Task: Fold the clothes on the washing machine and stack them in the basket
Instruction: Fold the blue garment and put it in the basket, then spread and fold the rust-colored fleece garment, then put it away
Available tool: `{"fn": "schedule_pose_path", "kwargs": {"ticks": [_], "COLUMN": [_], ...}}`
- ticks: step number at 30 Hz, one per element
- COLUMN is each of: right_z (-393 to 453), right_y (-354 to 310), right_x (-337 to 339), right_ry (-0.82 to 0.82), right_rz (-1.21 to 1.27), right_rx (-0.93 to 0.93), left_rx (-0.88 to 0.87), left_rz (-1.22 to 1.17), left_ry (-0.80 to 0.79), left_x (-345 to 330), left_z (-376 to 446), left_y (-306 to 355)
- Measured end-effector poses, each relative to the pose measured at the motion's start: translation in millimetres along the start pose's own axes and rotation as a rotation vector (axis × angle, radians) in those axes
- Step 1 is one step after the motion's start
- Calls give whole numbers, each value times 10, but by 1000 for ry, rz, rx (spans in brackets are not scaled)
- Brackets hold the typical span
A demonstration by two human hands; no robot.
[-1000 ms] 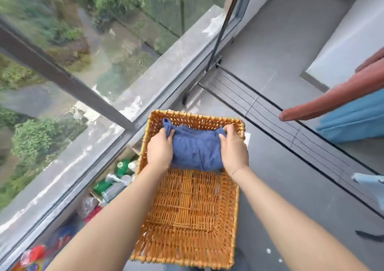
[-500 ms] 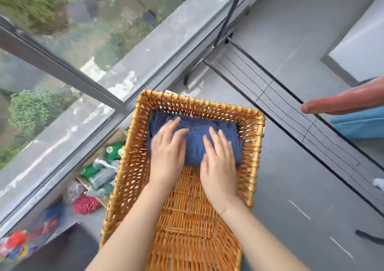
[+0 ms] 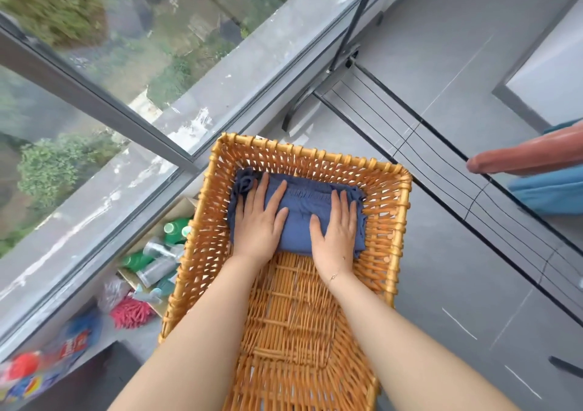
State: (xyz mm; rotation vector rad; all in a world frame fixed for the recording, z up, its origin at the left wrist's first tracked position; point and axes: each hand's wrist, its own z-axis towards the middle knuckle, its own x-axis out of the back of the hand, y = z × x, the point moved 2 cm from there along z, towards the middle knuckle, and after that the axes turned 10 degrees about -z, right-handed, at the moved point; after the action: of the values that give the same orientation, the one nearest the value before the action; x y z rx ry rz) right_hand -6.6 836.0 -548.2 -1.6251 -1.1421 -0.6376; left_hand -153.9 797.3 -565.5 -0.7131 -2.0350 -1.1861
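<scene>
A folded dark blue garment (image 3: 299, 218) lies at the far end of the orange wicker basket (image 3: 391, 246). My left hand (image 3: 260, 221) lies flat on the garment's left half, fingers straight and spread. On its right half my right hand (image 3: 336, 231) presses down the same way, palm down. The near part of the basket floor shows bare wicker between my forearms.
A large window with a grey frame (image 3: 104, 107) runs along the left. Below it stand green bottles (image 3: 172, 231), a pink duster (image 3: 131, 311) and detergent packs. A black wire drying rack (image 3: 441, 171) crosses the grey floor; a reddish-brown and a blue cloth (image 3: 545, 196) hang at right.
My hands carried the blue garment down into the basket's far end, let go of its sides and now lie flat on top. The view tilted down closer to the basket.
</scene>
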Motion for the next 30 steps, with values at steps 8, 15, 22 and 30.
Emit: {"fn": "schedule_pose_path", "kwargs": {"ticks": [8,15,22,30], "right_z": [-177,-768,-1454,-2313], "right_y": [-105,-81,-6,154], "right_x": [931,2041,3447,4841], "right_ry": [-97,-167,-104,100], "right_rz": [256,317,349,344], "right_rx": [-36,128,294,339], "left_rx": [98,187,31,-207], "left_rz": [-342,-507,-549,-571], "left_ry": [168,136,104,49], "left_x": [826,1461,2010,2552], "left_z": [-374,-1265,-2151,-2849], "left_y": [530,1358,2585,3738]}}
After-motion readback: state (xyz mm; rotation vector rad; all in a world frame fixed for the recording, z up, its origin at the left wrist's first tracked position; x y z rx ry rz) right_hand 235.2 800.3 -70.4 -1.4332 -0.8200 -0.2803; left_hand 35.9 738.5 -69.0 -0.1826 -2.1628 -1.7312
